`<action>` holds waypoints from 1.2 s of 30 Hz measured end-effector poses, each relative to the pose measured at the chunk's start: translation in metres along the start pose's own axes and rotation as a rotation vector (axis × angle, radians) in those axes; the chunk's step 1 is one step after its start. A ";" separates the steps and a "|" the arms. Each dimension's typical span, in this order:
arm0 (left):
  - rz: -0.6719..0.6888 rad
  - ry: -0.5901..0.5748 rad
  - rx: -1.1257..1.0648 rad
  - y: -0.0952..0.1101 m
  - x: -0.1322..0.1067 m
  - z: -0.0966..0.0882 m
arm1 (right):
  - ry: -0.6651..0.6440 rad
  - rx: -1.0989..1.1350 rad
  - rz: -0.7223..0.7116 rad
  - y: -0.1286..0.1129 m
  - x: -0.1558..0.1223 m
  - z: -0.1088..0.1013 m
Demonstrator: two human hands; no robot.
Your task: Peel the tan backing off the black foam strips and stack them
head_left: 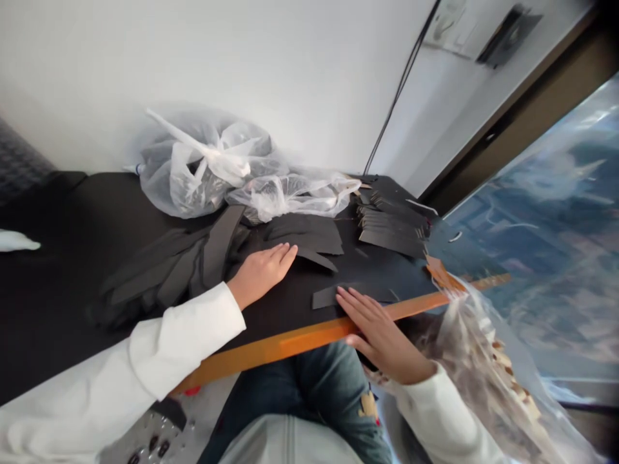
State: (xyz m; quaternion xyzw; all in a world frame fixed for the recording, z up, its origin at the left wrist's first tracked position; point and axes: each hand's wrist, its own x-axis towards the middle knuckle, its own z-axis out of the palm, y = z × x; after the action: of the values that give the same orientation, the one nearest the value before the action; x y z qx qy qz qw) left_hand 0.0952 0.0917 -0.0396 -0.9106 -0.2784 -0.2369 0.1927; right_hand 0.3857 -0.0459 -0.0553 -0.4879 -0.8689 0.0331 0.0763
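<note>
My left hand (261, 272) lies with its fingers stretched out at the near edge of a fanned stack of black flat pieces (309, 233). One black strip (316, 259) sticks out beyond its fingertips. My right hand (380, 332) reaches over the table's front edge, fingers straight, their tips on a single dark strip (325, 298) lying flat. Whether the left palm covers another piece is hidden. To the left of my left hand spreads a loose heap of longer black strips (184, 270).
Knotted clear plastic bags (207, 164) stand against the wall on the black table (62, 270). A row of black pieces (391, 225) sits at the back right. An orange edge (290, 341) borders the table. A filled clear bag (483, 361) hangs at right, near the glass (546, 258).
</note>
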 end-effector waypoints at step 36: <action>-0.753 -0.509 -1.286 0.072 -0.022 -0.123 | 0.920 -0.126 0.010 -0.045 -0.016 0.011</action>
State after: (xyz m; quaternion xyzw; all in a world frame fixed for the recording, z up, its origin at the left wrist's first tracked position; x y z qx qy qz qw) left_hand 0.0822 -0.0324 0.0330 -0.7140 -0.4120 -0.1850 -0.5351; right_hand 0.3540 -0.0830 -0.0621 -0.4599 -0.7426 -0.2391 0.4240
